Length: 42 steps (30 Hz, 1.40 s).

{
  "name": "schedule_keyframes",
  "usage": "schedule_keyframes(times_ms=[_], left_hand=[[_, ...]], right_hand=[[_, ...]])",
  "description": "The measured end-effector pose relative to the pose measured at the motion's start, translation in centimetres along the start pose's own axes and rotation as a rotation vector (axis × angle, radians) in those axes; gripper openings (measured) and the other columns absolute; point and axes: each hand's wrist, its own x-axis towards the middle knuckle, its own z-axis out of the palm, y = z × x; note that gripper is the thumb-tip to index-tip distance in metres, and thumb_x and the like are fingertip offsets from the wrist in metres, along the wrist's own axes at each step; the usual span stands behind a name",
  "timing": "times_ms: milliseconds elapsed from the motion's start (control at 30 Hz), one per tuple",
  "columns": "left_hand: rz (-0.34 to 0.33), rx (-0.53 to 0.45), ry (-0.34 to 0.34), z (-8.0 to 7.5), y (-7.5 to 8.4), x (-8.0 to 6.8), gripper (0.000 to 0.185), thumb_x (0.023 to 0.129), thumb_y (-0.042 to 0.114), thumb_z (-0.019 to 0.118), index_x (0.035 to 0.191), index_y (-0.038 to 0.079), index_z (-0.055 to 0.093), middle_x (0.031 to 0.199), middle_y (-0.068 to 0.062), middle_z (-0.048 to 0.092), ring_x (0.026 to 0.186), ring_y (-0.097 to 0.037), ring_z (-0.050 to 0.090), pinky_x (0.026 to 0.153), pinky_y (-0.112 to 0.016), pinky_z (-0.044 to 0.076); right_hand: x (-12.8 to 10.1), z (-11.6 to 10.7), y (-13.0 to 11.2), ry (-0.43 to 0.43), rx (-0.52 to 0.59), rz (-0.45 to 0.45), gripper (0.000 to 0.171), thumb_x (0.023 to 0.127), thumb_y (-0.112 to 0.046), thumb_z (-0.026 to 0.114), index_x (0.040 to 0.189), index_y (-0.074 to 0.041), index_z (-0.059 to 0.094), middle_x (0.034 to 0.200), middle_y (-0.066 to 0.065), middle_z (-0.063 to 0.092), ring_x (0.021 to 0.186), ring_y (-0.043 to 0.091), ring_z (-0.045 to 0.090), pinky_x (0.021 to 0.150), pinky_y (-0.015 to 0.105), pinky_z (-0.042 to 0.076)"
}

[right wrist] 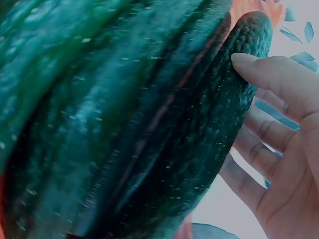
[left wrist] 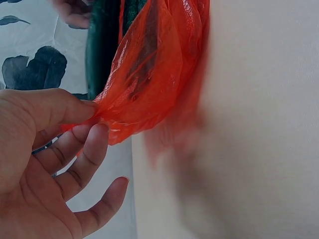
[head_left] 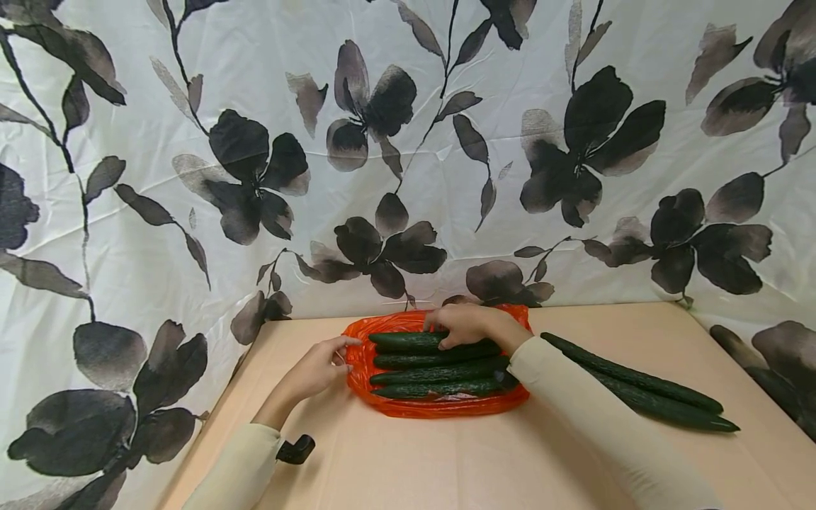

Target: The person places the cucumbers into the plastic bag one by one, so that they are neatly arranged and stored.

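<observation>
Head view: two loose cucumbers (head_left: 644, 386) lie right of the orange bag (head_left: 433, 407), which left hand (head_left: 315, 368) pinches.

Left hand (head_left: 316, 368) low, thumb and forefinger pinched together, other fingers (left wrist: 84, 159) loosely spread. Right hand (head_left: 468, 324) reached forward across body, fingers seemingly curled, sleeve to wrist.
</observation>
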Motion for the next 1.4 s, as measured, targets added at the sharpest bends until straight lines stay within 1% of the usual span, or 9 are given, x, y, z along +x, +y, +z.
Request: schedule_keyframes(times_ms=[200,467,600,733,900,1033,1200,1300,1400], left_hand=[[0.0,-0.004,0.004,0.1,0.2,0.0,0.045,0.086,-0.008,0.066,0.13,0.0,0.064,0.086,-0.005,0.061,0.077,-0.016,0.055,0.069,-0.025,0.047],[-0.003,0.006,-0.004,0.1,0.2,0.3,0.046,0.086,-0.007,0.067,0.131,0.0,0.063,0.088,-0.003,0.061,0.078,-0.016,0.055,0.07,-0.027,0.048],[0.001,0.004,-0.006,0.1,0.1,0.3,0.046,0.086,-0.006,0.067,0.132,0.0,0.064,0.088,-0.002,0.061,0.078,-0.016,0.056,0.071,-0.027,0.048],[0.005,0.003,-0.001,0.0,0.0,0.3,0.046,0.086,-0.006,0.068,0.131,0.0,0.064,0.087,-0.002,0.06,0.078,-0.017,0.055,0.07,-0.027,0.048],[0.003,0.003,-0.003,0.0,-0.1,0.3,0.046,0.085,-0.006,0.068,0.131,0.0,0.064,0.087,-0.002,0.06,0.078,-0.017,0.055,0.07,-0.027,0.048],[-0.009,-0.001,-0.002,0.0,0.0,0.3,0.047,0.085,-0.006,0.068,0.131,0.001,0.064,0.087,-0.002,0.06,0.078,-0.018,0.055,0.07,-0.027,0.048],[-0.014,0.001,0.002,-0.1,-0.1,0.2,0.046,0.085,-0.006,0.068,0.131,0.001,0.064,0.087,-0.002,0.06,0.078,-0.018,0.055,0.07,-0.027,0.048],[-0.015,0.001,0.001,-0.1,-0.1,0.2,0.046,0.085,-0.005,0.069,0.131,0.002,0.064,0.087,-0.002,0.06,0.078,-0.017,0.055,0.07,-0.027,0.048],[-0.01,0.002,0.0,-0.2,-0.2,0.1,0.047,0.085,-0.005,0.069,0.131,0.001,0.064,0.087,-0.003,0.06,0.078,-0.017,0.055,0.069,-0.027,0.048]], right_hand=[[0.3,0.6,0.6,-0.002,-0.007,0.003,0.044,0.095,-0.025,0.072,0.137,-0.019,0.06,0.124,0.001,0.062,0.112,0.019,0.059,0.1,0.039,0.049],[0.3,0.6,0.9,-0.021,0.005,0.007,0.05,0.095,-0.024,0.072,0.143,-0.015,0.058,0.138,0.005,0.057,0.12,0.023,0.057,0.104,0.042,0.047],[0.2,0.6,1.1,-0.021,-0.014,0.023,0.05,0.095,-0.029,0.073,0.142,-0.018,0.058,0.133,0.002,0.06,0.116,0.02,0.058,0.101,0.039,0.048],[-0.1,0.3,1.1,-0.011,-0.016,0.014,0.049,0.094,-0.032,0.073,0.14,-0.019,0.06,0.128,0.001,0.062,0.114,0.019,0.06,0.1,0.039,0.049],[-1.1,-0.1,1.1,0.027,-0.023,0.002,0.045,0.096,-0.032,0.07,0.138,-0.017,0.061,0.127,0.001,0.063,0.116,0.019,0.06,0.099,0.041,0.049],[-2.0,-0.7,1.0,0.057,-0.018,-0.016,0.044,0.098,-0.03,0.068,0.138,-0.014,0.061,0.128,0.004,0.062,0.117,0.022,0.06,0.101,0.043,0.048],[-4.0,-1.9,0.7,0.093,0.02,-0.005,0.044,0.097,-0.027,0.069,0.138,-0.014,0.061,0.125,0.006,0.065,0.115,0.024,0.063,0.099,0.044,0.051],[-5.4,-2.6,1.0,0.136,0.026,-0.009,0.042,0.097,-0.025,0.069,0.137,-0.014,0.062,0.12,0.003,0.068,0.111,0.024,0.065,0.097,0.044,0.052],[-6.6,-3.0,1.5,0.173,0.034,-0.027,0.04,0.098,-0.023,0.067,0.136,-0.012,0.062,0.12,0.004,0.068,0.11,0.022,0.065,0.096,0.044,0.053]])
